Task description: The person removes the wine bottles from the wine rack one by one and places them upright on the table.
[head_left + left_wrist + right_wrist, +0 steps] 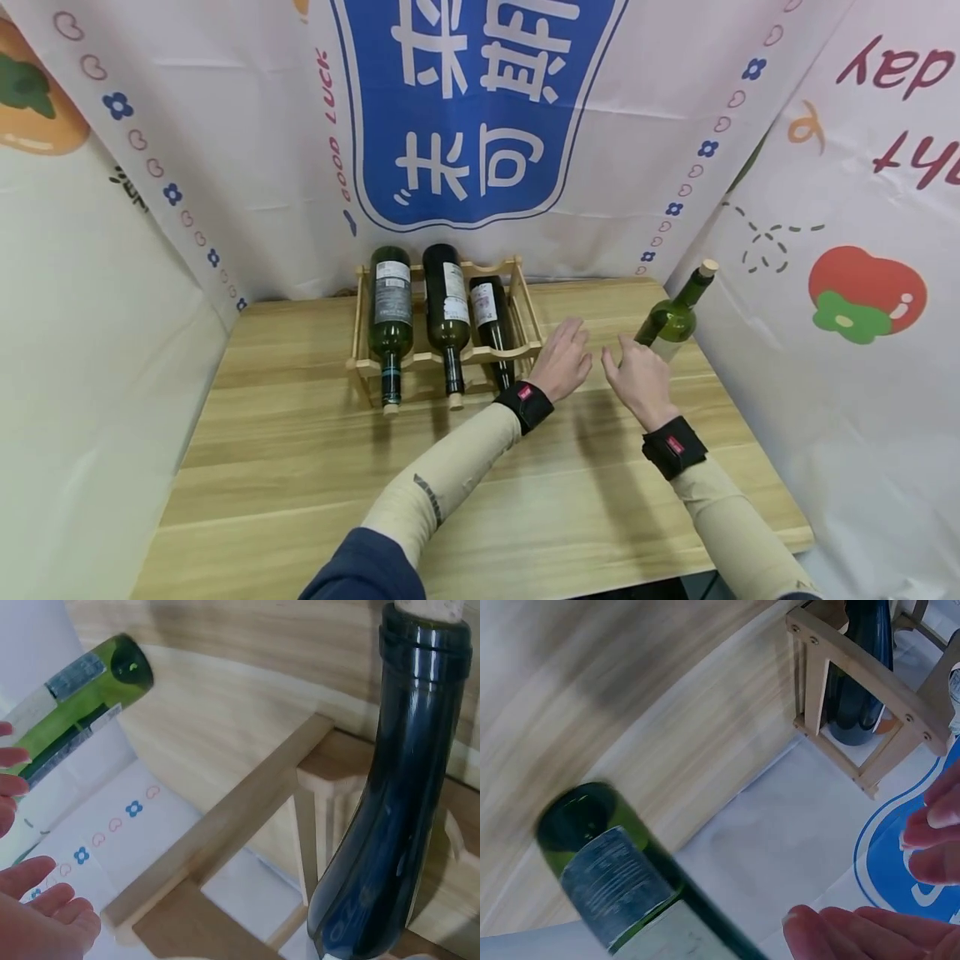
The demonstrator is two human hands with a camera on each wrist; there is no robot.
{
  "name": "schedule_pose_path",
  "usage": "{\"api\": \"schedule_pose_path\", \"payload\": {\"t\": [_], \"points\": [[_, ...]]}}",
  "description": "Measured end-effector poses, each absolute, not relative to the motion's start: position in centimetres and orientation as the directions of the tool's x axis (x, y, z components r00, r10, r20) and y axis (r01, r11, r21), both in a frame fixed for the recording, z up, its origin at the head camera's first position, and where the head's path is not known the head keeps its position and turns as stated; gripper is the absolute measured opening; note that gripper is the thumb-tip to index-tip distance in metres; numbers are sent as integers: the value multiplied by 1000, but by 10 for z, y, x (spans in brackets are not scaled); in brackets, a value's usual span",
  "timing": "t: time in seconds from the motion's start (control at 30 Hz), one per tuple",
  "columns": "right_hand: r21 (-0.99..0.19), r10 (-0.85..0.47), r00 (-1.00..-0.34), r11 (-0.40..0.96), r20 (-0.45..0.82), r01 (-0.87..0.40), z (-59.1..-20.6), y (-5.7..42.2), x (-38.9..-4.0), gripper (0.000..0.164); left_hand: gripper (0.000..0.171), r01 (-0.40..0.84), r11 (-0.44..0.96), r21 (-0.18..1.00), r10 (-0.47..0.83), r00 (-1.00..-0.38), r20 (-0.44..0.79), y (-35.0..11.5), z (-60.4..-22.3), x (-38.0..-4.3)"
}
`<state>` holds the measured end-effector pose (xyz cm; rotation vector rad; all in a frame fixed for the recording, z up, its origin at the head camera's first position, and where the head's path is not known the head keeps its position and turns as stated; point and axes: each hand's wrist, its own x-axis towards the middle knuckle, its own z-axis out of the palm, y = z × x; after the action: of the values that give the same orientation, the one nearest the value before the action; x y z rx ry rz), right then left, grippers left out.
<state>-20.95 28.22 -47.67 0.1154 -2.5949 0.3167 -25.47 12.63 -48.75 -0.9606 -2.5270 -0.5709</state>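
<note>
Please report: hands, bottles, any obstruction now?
Left hand empty, by wooden rack. Right hand near green bottle, no grip visible. Three bottles in rack. No obstruction visible.

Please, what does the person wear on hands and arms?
The left hand and right hand are bare. Each wrist has a black band with a red tag; beige sleeves cover the forearms, the left with a grey marking; navy cloth shows higher.

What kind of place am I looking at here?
Probably a small, makeshift workspace or filming booth, not a home or shop: a wooden table is enclosed on three sides by cheerfully printed cloth, with a wooden rack of bottles on it.
</note>
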Motion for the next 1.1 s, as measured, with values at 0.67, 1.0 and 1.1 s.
{"api": "schedule_pose_path", "payload": {"t": [0.67, 1.0, 1.1], "points": [[-298, -113, -866, 911, 486, -286, -473, 239, -227, 44, 35, 606, 762, 225, 428, -734, 527, 71, -476, -260], [-297, -208, -847, 873, 489, -386, -470, 216, -243, 41, 36, 545, 798, 255, 399, -797, 454, 39, -471, -262], [-283, -235, -844, 870, 482, -404, -471, 209, -245, 42, 36, 538, 807, 244, 388, -795, 467, 31, -472, -263]]}}
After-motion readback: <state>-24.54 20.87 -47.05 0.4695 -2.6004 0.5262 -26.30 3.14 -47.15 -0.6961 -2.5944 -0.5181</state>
